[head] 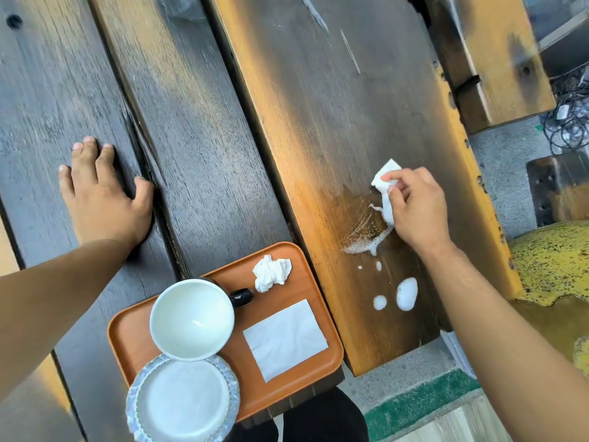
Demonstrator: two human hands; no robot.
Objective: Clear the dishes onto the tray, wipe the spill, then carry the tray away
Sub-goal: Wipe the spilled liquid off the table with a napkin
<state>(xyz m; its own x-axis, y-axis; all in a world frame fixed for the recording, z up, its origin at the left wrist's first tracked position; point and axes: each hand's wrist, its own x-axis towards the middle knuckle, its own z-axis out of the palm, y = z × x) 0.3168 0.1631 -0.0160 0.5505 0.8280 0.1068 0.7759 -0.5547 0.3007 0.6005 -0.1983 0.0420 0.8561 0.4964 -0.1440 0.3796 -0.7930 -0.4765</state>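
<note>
Stacked white dishes fill tray; right hand pinches tissue (foamy spill alongside).

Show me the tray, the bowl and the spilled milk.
tray (280, 256): head view, bare far rim.
bowl (191, 317): head view, inside bottom.
spilled milk (407, 294): head view, middle of largest puddle.

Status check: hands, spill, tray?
Right hand wiping with tissue; left hand flat on table. Spill partly left. Dishes on tray. Nothing blocking.
</note>
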